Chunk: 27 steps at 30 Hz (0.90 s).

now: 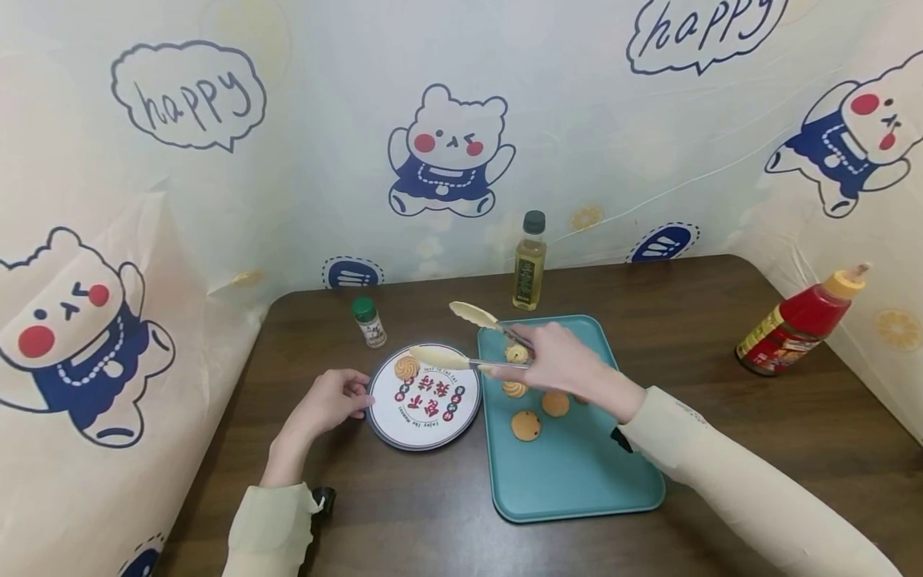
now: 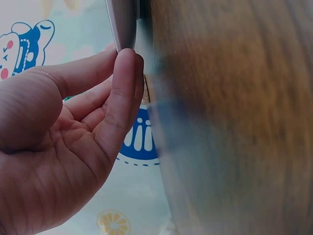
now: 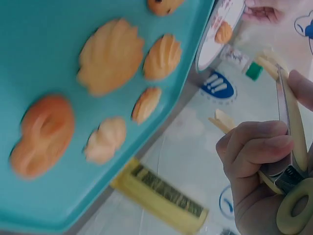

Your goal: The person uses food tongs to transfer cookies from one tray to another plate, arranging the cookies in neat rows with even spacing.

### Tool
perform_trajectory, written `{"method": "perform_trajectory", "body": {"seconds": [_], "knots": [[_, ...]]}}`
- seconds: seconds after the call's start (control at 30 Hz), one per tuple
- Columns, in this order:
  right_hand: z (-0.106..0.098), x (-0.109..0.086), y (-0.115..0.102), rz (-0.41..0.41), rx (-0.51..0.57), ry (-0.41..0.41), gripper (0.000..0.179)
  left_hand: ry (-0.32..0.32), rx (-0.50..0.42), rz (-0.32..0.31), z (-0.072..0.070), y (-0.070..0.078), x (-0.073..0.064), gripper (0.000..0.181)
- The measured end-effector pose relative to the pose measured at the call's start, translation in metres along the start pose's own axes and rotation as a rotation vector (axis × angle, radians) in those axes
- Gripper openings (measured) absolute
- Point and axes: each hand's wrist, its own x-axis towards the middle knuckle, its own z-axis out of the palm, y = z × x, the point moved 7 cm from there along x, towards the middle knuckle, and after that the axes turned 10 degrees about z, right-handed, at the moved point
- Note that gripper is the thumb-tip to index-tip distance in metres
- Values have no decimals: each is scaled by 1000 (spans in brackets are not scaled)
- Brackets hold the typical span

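My left hand (image 1: 333, 403) pinches the left rim of a round white plate (image 1: 405, 430) with red and dark lettering; the left wrist view shows thumb and fingertips at the plate's edge (image 2: 122, 24). A swirled cookie (image 1: 407, 368) lies on the plate's upper left. My right hand (image 1: 555, 358) grips a pair of tongs (image 1: 440, 357) with pale tips and metal arms. Its arms stand spread, with nothing between the tips, and one tip overlaps the plate in the head view. Under the right hand, several cookies (image 1: 525, 425) of different shapes lie on a teal tray (image 1: 577, 481).
Behind the plate stands a green-capped seasoning shaker (image 1: 371, 324). An oil bottle (image 1: 530, 264) is at the back, behind the tray. A red sauce bottle (image 1: 796, 327) with a yellow cap stands at the right. Patterned cloth (image 1: 324, 184) hangs around the brown table (image 1: 404, 521).
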Motion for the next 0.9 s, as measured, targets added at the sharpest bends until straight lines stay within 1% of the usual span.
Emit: {"method": "perform_trajectory", "body": {"seconds": [0.13, 0.27, 0.3, 0.47, 0.53, 0.7, 0.9], "knots": [[-17, -9, 17, 33, -3, 6, 94, -2, -1, 1, 0, -1, 2, 37], [-34, -19, 34, 64, 18, 14, 95, -4, 2, -1, 0, -3, 2, 37], [-38, -22, 38, 75, 18, 19, 95, -7, 3, 3, 0, -3, 2, 38], [-56, -34, 63, 128, -1, 40, 92, 0, 0, -12, 0, -5, 2, 38], [-61, -39, 73, 147, -18, 43, 92, 5, 0, -19, 0, -5, 2, 38], [-69, -49, 97, 191, -68, 47, 93, 5, 3, -16, 0, -6, 2, 38], [-71, -60, 120, 198, -95, 48, 93, 2, 8, -15, 0, -5, 2, 39]]}}
